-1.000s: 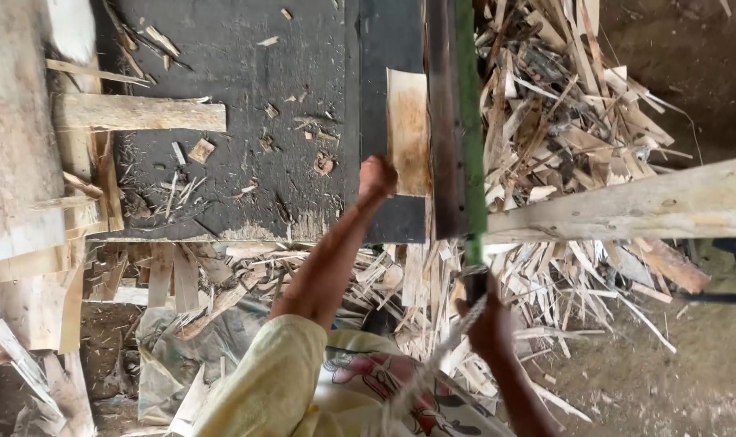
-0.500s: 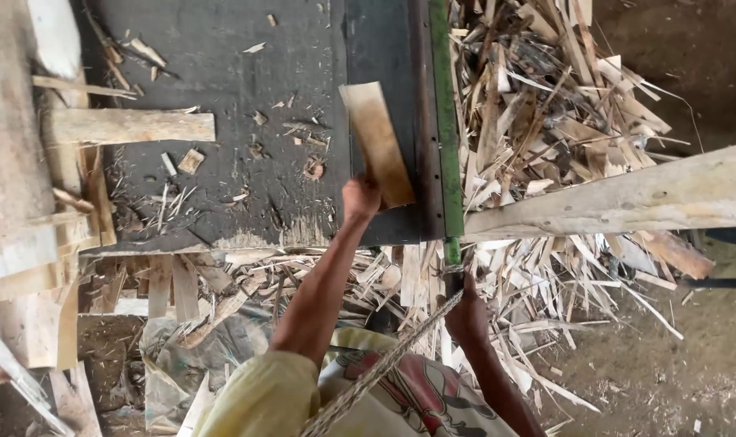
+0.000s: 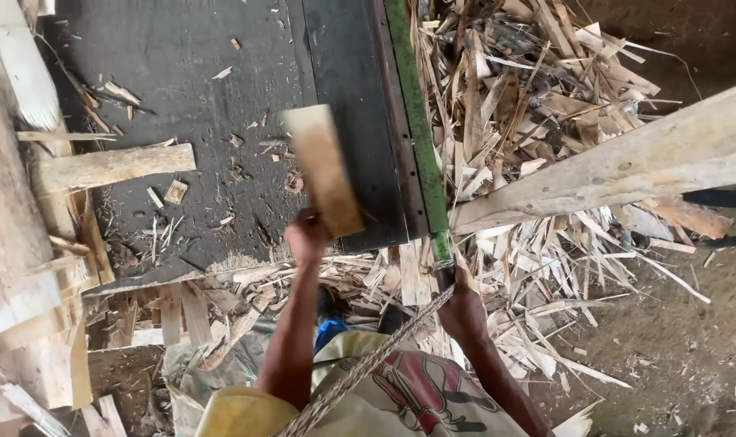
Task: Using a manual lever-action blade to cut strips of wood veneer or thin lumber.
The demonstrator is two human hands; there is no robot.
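Note:
My left hand (image 3: 307, 235) grips the near end of a short flat wooden board (image 3: 323, 170), which lies tilted over the dark work surface (image 3: 206, 89) and is blurred by motion. My right hand (image 3: 463, 303) holds the lower end of a long green-edged bar (image 3: 416, 121) that runs along the right side of the dark surface. A twisted rope (image 3: 368, 364) crosses my lap between both arms.
A heap of wood splinters and offcuts (image 3: 538, 89) lies right of the green bar. A thick pale beam (image 3: 627, 166) slants across the right. Planks (image 3: 109, 166) and stacked boards (image 3: 20, 267) sit at the left. Bare dirt floor (image 3: 676, 340) at lower right.
My left hand has pulled the board leftward and toward me, away from the green bar, turning it to a slant. My right hand stayed at the bar's lower end.

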